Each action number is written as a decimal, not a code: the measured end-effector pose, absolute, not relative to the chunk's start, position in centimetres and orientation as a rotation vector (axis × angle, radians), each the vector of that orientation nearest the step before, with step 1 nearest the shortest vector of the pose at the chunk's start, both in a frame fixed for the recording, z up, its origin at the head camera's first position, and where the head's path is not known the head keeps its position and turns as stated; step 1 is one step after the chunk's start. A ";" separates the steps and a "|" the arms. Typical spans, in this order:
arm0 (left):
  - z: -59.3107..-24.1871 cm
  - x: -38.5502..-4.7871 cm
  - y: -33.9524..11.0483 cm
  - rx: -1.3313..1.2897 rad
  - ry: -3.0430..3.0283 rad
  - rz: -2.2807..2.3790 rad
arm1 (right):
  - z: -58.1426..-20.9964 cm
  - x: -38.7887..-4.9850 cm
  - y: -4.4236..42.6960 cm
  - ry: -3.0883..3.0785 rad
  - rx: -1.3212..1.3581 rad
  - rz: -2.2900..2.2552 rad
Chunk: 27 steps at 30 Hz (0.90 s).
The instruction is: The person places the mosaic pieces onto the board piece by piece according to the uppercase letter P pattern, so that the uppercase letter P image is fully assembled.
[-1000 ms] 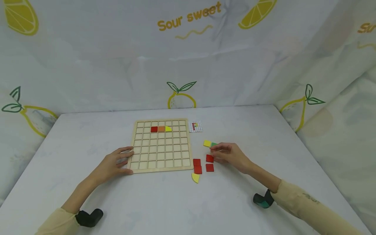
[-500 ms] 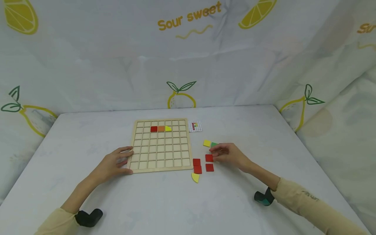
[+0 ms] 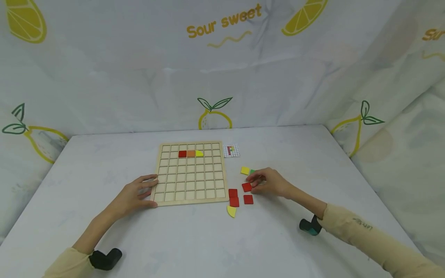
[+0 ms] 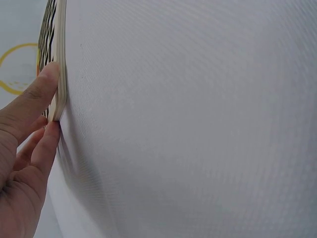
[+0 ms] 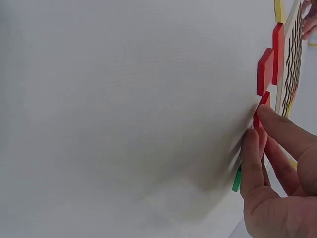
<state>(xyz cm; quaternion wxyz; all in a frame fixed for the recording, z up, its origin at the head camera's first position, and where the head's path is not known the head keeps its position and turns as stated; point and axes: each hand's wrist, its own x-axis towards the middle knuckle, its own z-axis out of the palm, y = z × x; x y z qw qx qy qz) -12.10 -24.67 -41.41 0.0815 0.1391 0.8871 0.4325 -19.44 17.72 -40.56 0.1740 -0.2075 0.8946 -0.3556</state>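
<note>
In the head view, the left hand (image 3: 130, 197) rests against the left edge and near-left corner of a wooden grid board (image 3: 189, 202), its fingers fairly straight. A dark red tile (image 3: 182, 154), an orange tile (image 3: 191, 153) and a yellow quarter-round tile (image 3: 199, 153) lie in one row of cells. Right of the board, the right hand (image 3: 269, 182) pinches a red square tile (image 3: 247, 187) at its edges, thumb and fingers on different sides. The right wrist view shows that red tile (image 5: 264, 101) partly hidden by the thumb. A green tile (image 3: 252, 172) is partly covered by this hand.
More red tiles (image 3: 248, 199) and a yellow quarter-round tile (image 3: 231, 211) lie by the board's right side. A yellow square tile (image 3: 245, 170) sits beside the green one. A small printed grid card (image 3: 231, 150) lies at the board's far right corner.
The right hand has shifted slightly left, and the red tile at its fingertips has turned a little and moved slightly left. The left hand and board stay where they were.
</note>
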 end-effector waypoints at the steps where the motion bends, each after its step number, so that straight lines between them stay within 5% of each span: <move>1: -41.4 -12.1 -24.7 0.414 2.649 1.294 | -40.5 -19.5 17.7 2.533 -0.590 -1.000; 17: -41.7 -12.3 -24.8 0.423 2.642 1.303 | -40.1 -19.7 17.9 2.564 -0.669 -0.958; 27: -41.7 -12.3 -24.8 0.397 2.639 1.299 | -40.7 -20.2 19.0 2.300 -0.390 -1.305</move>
